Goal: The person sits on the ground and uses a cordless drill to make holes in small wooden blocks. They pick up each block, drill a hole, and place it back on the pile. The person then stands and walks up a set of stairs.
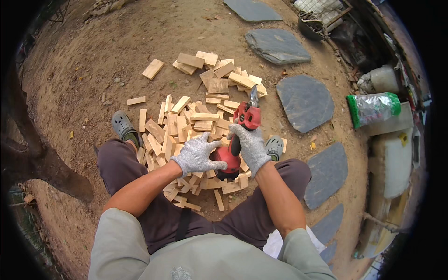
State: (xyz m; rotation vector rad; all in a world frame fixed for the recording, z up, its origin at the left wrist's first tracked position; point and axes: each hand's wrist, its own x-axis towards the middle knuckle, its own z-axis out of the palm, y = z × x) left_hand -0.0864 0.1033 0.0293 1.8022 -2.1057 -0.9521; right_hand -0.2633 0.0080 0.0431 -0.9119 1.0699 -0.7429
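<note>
My right hand (250, 141), in a grey knit glove, grips the black handle of a red cordless pruning shear (229, 157), whose metal blade tip points away from me. At the tool's red rear end is my left hand (199, 154), gloved alike, its thumb and fingers spread against or close beside the housing; whether it bears any weight is not clear. Under both hands, between my legs, lies a loose heap of short sawn wood blocks (178, 124). Farther off, a second cluster of wood blocks (218, 85) adjoins the heap.
Flat slate stepping stones (305, 103) run along the right over bare soil. A thick tree trunk (45, 168) stands at the left. Along the right edge are a green-and-clear plastic bag (374, 109), a white container (399, 164) and a dark basin of sticks (312, 28).
</note>
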